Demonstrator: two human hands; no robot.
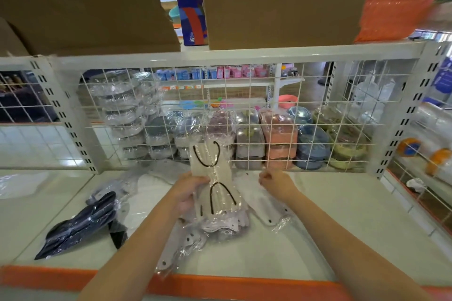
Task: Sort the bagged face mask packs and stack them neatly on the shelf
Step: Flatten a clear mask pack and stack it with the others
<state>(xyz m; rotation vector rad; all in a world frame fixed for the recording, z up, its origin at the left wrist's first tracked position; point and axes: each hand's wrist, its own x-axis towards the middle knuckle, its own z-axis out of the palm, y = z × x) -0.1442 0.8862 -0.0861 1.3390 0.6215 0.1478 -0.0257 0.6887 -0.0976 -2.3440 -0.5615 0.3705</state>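
The left hand (188, 190) grips a clear-bagged cream mask pack with black ear loops (215, 178) upright before the white wire grid (269, 115); the right hand (276, 182), loosely curled, holds nothing (apparently). Square it, then lay it flat beneath the grid.

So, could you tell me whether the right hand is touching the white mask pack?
Apart. The head view shows the right hand beside the white mask pack, with shelf visible between them.
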